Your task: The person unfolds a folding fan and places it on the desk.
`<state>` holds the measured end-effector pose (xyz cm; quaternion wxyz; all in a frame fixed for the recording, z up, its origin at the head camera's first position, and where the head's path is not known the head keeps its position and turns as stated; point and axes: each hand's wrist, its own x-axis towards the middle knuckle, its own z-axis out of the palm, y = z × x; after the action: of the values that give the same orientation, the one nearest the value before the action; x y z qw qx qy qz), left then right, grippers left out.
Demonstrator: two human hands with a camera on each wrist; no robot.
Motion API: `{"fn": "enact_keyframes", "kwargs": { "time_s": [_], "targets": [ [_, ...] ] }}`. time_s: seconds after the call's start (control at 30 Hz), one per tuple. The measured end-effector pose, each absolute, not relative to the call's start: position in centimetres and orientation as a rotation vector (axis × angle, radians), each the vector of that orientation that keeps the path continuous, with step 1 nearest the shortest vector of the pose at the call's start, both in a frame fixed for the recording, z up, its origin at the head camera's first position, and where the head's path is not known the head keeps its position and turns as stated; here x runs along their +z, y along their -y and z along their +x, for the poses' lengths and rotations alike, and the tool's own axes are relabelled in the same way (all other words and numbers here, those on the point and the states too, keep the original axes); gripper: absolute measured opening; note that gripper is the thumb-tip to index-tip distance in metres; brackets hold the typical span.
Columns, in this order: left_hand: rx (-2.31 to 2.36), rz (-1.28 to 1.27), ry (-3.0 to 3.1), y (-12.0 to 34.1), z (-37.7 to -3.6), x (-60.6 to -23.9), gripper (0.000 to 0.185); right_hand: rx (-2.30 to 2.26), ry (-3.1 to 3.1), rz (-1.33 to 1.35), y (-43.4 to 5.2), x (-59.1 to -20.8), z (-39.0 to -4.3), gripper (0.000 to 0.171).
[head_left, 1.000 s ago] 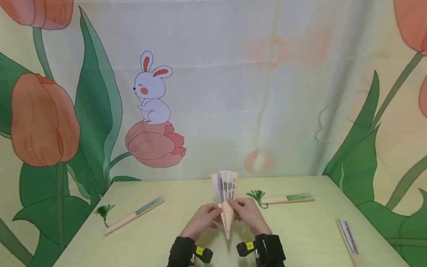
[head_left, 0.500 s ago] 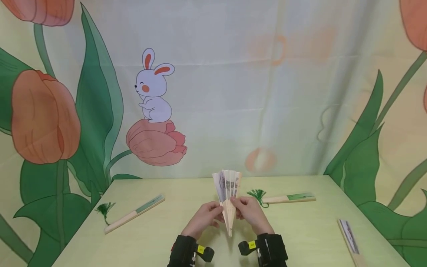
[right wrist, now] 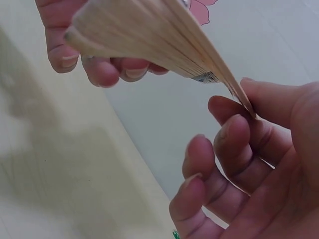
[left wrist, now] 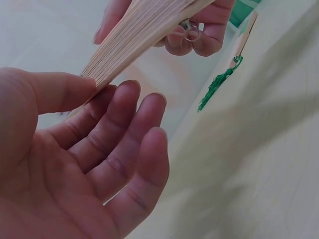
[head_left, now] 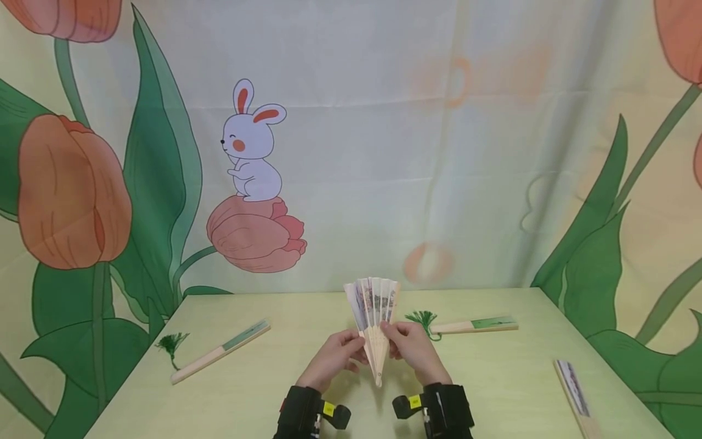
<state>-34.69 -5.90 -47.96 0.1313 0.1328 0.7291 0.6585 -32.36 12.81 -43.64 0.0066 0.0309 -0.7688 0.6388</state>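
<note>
Frame edge crops closed fan (head_left: 573, 390).

Low in the centre of the head view, both forearms reach up from the bottom edge, each with a black strap at the wrist. The left hand (head_left: 333, 360) sits left of centre, thumb and fingertips pinched together, and the other fingers lie loosely curved in the left wrist view. The right hand (head_left: 412, 349) sits just right of it, almost touching, thumb pressed against the bent index finger. Its remaining fingers (right wrist: 234, 149) curl inward toward the palm.
</note>
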Motion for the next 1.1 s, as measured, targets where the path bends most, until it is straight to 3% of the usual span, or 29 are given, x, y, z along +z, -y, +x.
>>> {"fn": "enact_keyframes", "kwargs": {
  "time_s": [0.37, 0.7, 1.1],
  "targets": [
    [1.91, 0.367, -2.13, 5.9, -34.7, -47.6, 0.025, 2.022, 2.396, 0.121, -12.9, -42.8, -31.7, 0.034],
    [1.912, 0.342, -2.168, 6.1, -34.7, -47.4, 0.024, 2.011, 2.335, 0.018, -13.5, -45.9, -34.0, 0.037],
    [1.998, 0.317, -2.164, 6.4, -34.9, -47.6, 0.024, 2.096, 2.286, 0.019, -13.9, -46.3, -34.4, 0.037]
  ]
}}
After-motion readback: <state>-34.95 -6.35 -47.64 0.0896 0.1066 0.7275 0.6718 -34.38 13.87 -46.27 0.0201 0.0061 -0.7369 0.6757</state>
